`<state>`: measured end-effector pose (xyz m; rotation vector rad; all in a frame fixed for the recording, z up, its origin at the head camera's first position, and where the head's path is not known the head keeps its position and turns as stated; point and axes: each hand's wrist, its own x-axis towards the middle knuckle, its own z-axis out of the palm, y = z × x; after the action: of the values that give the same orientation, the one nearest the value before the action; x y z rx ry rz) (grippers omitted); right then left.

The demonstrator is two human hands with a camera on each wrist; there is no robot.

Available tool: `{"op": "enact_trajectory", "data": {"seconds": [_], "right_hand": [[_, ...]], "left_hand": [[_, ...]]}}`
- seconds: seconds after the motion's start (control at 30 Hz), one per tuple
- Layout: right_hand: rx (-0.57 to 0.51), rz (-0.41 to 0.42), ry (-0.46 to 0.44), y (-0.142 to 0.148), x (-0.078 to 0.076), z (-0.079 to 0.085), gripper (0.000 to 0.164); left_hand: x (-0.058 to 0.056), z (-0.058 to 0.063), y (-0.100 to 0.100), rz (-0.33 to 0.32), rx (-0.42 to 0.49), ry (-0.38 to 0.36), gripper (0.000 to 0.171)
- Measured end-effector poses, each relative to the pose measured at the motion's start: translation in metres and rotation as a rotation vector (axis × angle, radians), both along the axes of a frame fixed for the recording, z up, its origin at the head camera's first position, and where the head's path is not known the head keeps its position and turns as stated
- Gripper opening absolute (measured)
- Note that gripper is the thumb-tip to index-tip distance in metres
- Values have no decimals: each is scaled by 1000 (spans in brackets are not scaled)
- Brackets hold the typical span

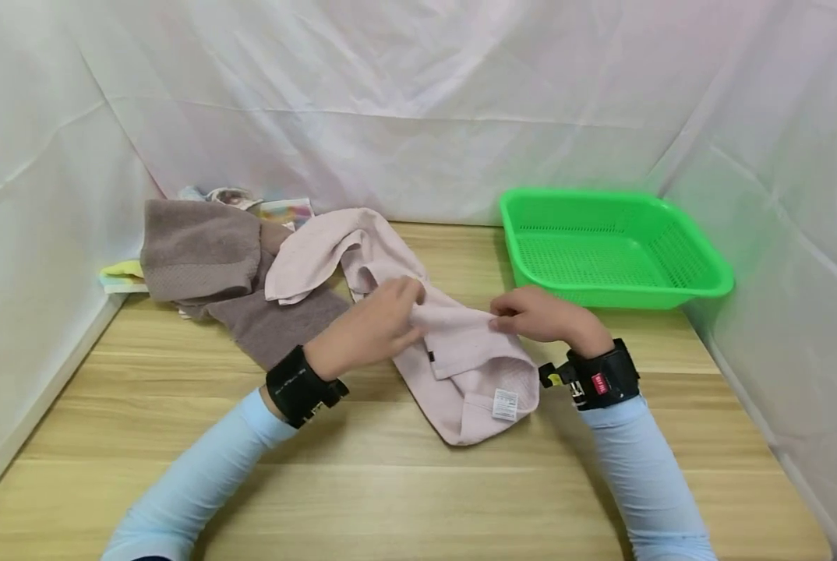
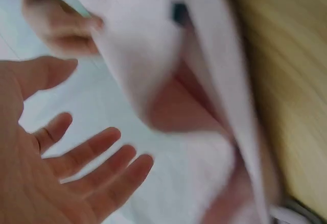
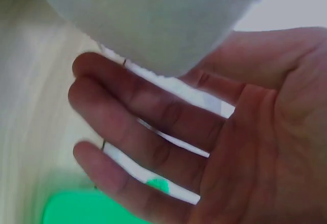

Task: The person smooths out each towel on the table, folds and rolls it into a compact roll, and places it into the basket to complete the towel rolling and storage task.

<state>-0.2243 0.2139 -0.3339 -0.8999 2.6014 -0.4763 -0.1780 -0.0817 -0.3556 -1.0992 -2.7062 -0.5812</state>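
pink towel [image 1: 453, 335] lies edge-pinched by right fingers [image 1: 508, 304], left fingers [image 2: 91, 150] spread free, open wood [image 1: 467, 265] between towel and basket [image 1: 601, 298].

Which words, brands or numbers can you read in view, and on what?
No text is readable.
White care label on the pale pink towel: print too small.
Dark tag on the towel's edge: nothing legible.
Red tag on the right wrist strap: marks too blurred.
Left wrist strap: pale marks, too small and blurred.

Pale cloth [image 3: 153, 25] hides part of the right grip [image 3: 222, 142].
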Motion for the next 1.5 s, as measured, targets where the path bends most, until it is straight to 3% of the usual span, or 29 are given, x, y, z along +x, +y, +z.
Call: {"op": "enact_trajectory", "data": {"seconds": [0.1, 0.2, 0.3, 0.47, 0.57, 0.77, 0.87, 0.97, 1.07, 1.2, 1.3, 1.4, 1.5], "right_hand": [[65, -71, 5, 9, 0, -2, 22], [114, -101, 24, 8, 1, -5, 15], [75, -64, 41, -1, 1, -9, 24], [5, 15, 36, -21, 1, -17, 40], [19, 22, 58, -27, 0, -25, 38], [49, 11, 96, -23, -4, -25, 2], [59, -33, 105, -13, -7, -19, 9], [55, -81, 123, -1, -10, -13, 9], [60, -123, 154, 11, -11, -5, 5], [98, -213, 201, 27, -8, 12, 10], [130, -279, 228, 39, -2, 27, 13], [155, -291, 234, 47, 4, 38, 14], [166, -248, 230, 48, 8, 42, 16]], "left_hand": [[-11, -7, -13, 63, -9, -27, 17], [-17, -13, -22, 95, -97, -97, 17], [-20, -19, -27, 118, -193, -181, 18], [-21, -24, -31, 137, -241, -242, 21], [-18, -24, -28, 139, -258, -229, 18], [-9, -23, -18, 125, -333, -124, 25], [1, -20, -12, 111, -390, -62, 28], [12, -16, -3, 66, -420, -48, 27], [26, -13, 8, 6, -435, -153, 33], [47, -11, 26, -97, -445, -319, 56], [59, -9, 35, -201, -427, -401, 57], [64, -5, 39, -289, -408, -458, 55], [63, -3, 38, -327, -380, -442, 52]]}}
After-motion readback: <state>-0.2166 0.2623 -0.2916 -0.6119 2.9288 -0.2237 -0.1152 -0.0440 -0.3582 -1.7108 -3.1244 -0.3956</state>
